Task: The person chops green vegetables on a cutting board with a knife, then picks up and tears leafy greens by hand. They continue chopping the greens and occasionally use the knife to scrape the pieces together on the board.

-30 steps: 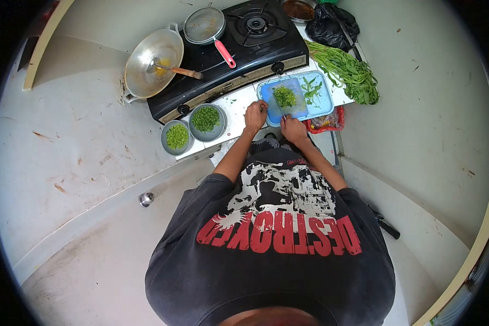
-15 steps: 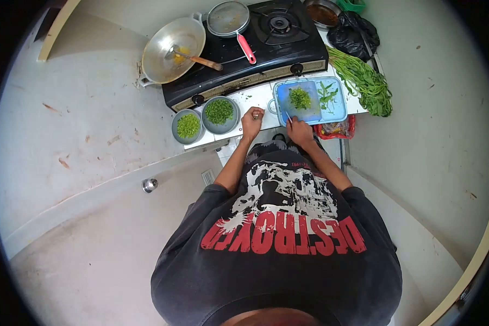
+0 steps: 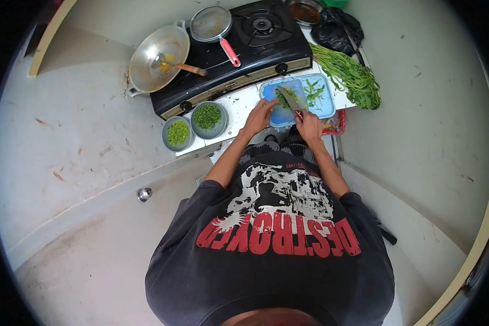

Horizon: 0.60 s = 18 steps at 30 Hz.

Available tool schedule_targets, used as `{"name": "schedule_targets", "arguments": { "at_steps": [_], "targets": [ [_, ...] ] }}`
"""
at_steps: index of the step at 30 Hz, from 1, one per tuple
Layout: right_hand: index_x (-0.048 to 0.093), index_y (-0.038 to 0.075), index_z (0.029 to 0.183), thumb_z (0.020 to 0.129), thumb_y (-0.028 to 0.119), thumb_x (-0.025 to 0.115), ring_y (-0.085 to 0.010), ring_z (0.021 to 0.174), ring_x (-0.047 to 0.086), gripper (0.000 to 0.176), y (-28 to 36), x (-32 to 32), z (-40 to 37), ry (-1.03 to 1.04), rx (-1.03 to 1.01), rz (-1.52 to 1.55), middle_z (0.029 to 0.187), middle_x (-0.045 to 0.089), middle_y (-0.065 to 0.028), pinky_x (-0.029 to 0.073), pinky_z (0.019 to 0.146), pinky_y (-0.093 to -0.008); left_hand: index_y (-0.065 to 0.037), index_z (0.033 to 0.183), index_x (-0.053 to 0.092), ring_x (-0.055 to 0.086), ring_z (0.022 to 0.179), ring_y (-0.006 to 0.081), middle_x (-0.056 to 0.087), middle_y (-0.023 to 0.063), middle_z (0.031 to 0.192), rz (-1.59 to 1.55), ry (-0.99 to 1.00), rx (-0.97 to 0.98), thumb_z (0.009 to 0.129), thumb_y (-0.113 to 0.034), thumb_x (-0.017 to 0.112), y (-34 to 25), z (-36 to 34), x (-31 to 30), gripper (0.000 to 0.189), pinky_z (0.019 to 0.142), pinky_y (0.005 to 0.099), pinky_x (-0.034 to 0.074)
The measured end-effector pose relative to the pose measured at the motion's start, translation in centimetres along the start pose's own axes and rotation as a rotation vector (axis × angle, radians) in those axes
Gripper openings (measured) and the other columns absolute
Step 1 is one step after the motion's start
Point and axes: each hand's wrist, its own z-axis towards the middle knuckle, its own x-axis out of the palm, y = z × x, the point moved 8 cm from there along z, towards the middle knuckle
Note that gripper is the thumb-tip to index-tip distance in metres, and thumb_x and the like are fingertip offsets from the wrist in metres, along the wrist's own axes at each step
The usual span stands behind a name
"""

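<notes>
My right hand (image 3: 309,126) is closed round the dark red handle of a knife (image 3: 291,101), whose blade lies across a pile of chopped greens (image 3: 282,96). The pile rests on a blue cutting board (image 3: 280,115) set in a light blue tray (image 3: 327,111). At the pile's left edge is my left hand (image 3: 261,114), fingers apart and stretched towards the greens, with nothing seen in its grasp. Loose green leaves (image 3: 314,93) lie in the right part of the tray.
Left on the counter stand two grey bowls of chopped greens (image 3: 208,137) (image 3: 177,133). Behind is a black stove (image 3: 244,73) with a wok (image 3: 146,70) and a red-handled strainer (image 3: 229,52). Leafy stalks (image 3: 358,81) and a black bag (image 3: 337,30) lie at the right.
My left hand has moved right, onto the board's edge by the greens, and its fingers have opened. The knife has been raised and swung over the pile. The whole view has shifted slightly.
</notes>
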Motion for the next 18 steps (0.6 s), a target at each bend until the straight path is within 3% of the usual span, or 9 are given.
{"name": "schedule_targets", "arguments": {
  "at_steps": [2,5,8,12,15,18],
  "targets": [
    [0.070,0.005,0.101,0.085,0.025,0.071,-0.0388,0.086,0.069,0.025,-1.0,-0.9,-0.2,-0.031,-0.029,-0.036,0.091,0.071,-0.0175,0.056,0.075,-0.0492,-0.027,0.146,0.054,0.062,0.091,0.0303,0.053,0.0109,0.102,0.123,0.205,0.052,0.084,0.007,0.054,-1.9,1.2,1.8,0.070,0.081,0.0416,0.053],
    [0.072,0.006,0.100,0.083,0.024,0.073,-0.0373,0.087,0.068,0.025,-2.4,-1.9,-0.9,-0.045,-0.066,-0.088,0.091,0.070,-0.0154,0.056,0.078,-0.0478,-0.035,0.153,0.042,0.063,0.092,0.0338,0.055,0.0140,0.106,0.315,0.368,0.122,0.082,0.007,0.055,-3.8,2.6,3.3,0.083,0.079,0.0434,0.055],
    [0.074,0.007,0.098,0.084,0.024,0.072,-0.0346,0.091,0.067,0.023,-2.8,-3.4,-1.7,-0.022,-0.078,-0.116,0.091,0.070,-0.0148,0.055,0.080,-0.0480,-0.041,0.155,0.035,0.065,0.092,0.0403,0.055,0.0189,0.111,0.345,0.361,0.101,0.083,0.006,0.055,-3.4,4.0,3.7,0.089,0.077,0.0490,0.057],
    [0.075,0.007,0.097,0.087,0.027,0.070,-0.0347,0.088,0.068,0.023,-3.6,-2.9,-2.7,-0.008,-0.078,-0.091,0.088,0.070,-0.0153,0.054,0.078,-0.0493,-0.039,0.158,0.027,0.065,0.097,0.0431,0.056,0.0221,0.116,0.341,0.321,0.056,0.086,0.001,0.057,-0.3,5.9,3.9,0.088,0.079,0.0500,0.057],
    [0.075,0.007,0.096,0.092,0.033,0.067,-0.0315,0.073,0.067,0.027,-4.8,-1.7,-3.1,-0.001,0.026,0.085,0.079,0.068,-0.0147,0.054,0.070,-0.0461,-0.036,0.159,0.026,0.063,0.094,0.0432,0.056,0.0220,0.112,0.234,0.213,-0.016,0.090,0.001,0.055,0.1,6.6,2.8,0.084,0.079,0.0510,0.055],
    [0.070,0.004,0.089,0.098,0.040,0.062,-0.0221,0.055,0.059,0.038,-5.0,0.5,-2.4,0.109,0.128,0.664,0.067,0.061,-0.0108,0.050,0.056,-0.0371,-0.035,0.160,0.025,0.062,0.089,0.0411,0.055,0.0204,0.106,0.112,0.123,0.057,0.093,0.002,0.052,-1.7,5.6,1.7,0.081,0.079,0.0502,0.053]
  ]
}}
